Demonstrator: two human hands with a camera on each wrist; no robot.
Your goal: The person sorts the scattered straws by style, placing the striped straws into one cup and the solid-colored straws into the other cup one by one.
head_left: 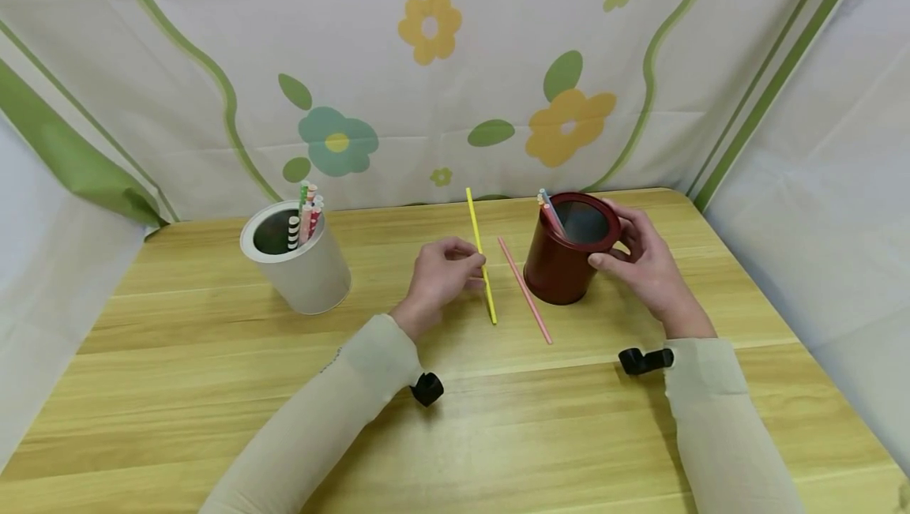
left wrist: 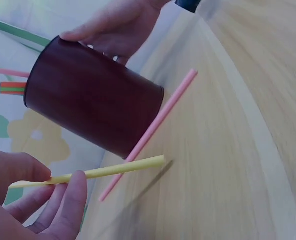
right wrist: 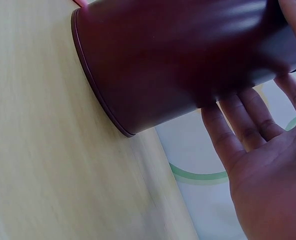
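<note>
My left hand [head_left: 444,277] pinches a yellow straw [head_left: 488,293] between thumb and fingers. In the left wrist view the yellow straw [left wrist: 122,168] is raised, its shadow falling on the wood below. A pink straw [head_left: 524,290] lies on the table between that hand and a dark red canister [head_left: 562,269]. My right hand [head_left: 643,265] grips the canister from its right side, thumb in front and fingers behind, as the right wrist view shows too. Several straws [head_left: 550,212] lean inside the canister, which stands upright on the table.
A white canister [head_left: 309,273] with several patterned straws [head_left: 307,218] stands at the left of the wooden table [head_left: 462,443]. Behind the table's far edge hangs a flower-print curtain [head_left: 441,95]. Each wrist wears a small black camera [head_left: 426,390].
</note>
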